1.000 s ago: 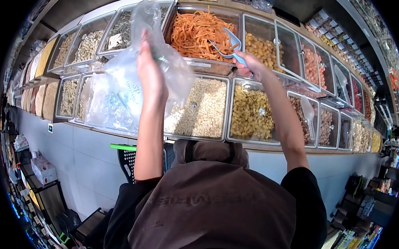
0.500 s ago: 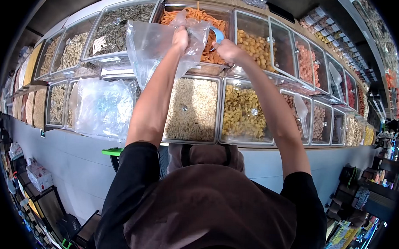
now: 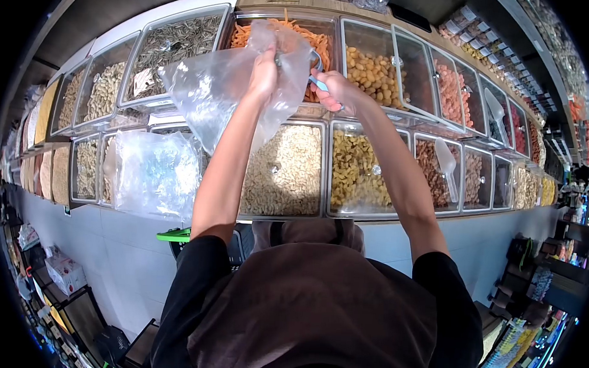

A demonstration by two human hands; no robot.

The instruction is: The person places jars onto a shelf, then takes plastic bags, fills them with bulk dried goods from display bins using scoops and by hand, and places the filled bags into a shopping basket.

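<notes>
A: Head view, clear bag (image 3: 210, 87)?
B: Upper centre; top gripped by left hand (image 3: 264, 78). Probably light, limp, slippery; best pinched at the rim.
A: Blue scoop (image 3: 319, 83)?
B: Beside it, handle gripped by right hand (image 3: 342, 95). Likely stiff; best held there.

Colours noted. Dried strips (image 3: 322, 41): vivid orange. Scoop handle (image 3: 319, 83): light blue. Bag (image 3: 210, 92): colourless, whitish where it catches light. Long seeds (image 3: 186, 39): dark grey mixed with paler grey. Round pieces (image 3: 368, 75): golden amber. Small pale seeds (image 3: 296, 168): cream. Curled pieces (image 3: 350, 165): yellow, mottled with olive-brown. Pieces farther right (image 3: 448, 92): salmon pink. I record my apron (image 3: 316, 308) as dull brown, my sleeves (image 3: 197, 268) as plain black. Basket handle (image 3: 174, 234): bright green. Floor (image 3: 127, 243): pale blue-grey.
</notes>
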